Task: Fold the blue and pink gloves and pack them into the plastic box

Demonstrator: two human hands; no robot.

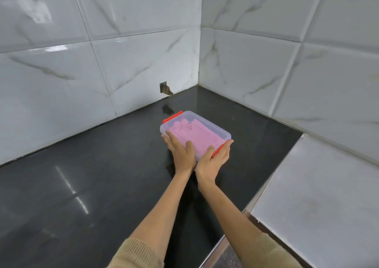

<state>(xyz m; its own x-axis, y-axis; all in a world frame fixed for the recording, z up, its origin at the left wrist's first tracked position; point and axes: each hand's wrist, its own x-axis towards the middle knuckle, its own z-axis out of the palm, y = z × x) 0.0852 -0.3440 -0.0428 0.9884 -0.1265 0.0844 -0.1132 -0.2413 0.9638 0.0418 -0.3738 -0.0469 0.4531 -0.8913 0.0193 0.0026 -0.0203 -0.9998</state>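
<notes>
**Pressing the lid down on the packed box**

I am reaching out with both arms, beige sleeves (139, 253) pushed back at the bottom of the view. My left hand (180, 151) is lying flat on the clear lid, fingers (171, 137) straight and pressing. My right hand (215, 161) is curling round the near red latch (218, 149), thumb on top, gripping that corner of the plastic box (207, 131).

The box is sitting on the black surface (82, 175), well out from the tiled corner. Through the lid I am seeing the pink glove (190, 133) lying folded and flat, filling most of the inside. I cannot make out any blue one; it may be lying underneath.

The risk, as I am judging it: the surface is looking glossy, so pushing the latch sideways could be sliding the box away unless my left hand is holding it down. The far red latch (172, 117) is looking raised, so that end may be popping up.
</notes>
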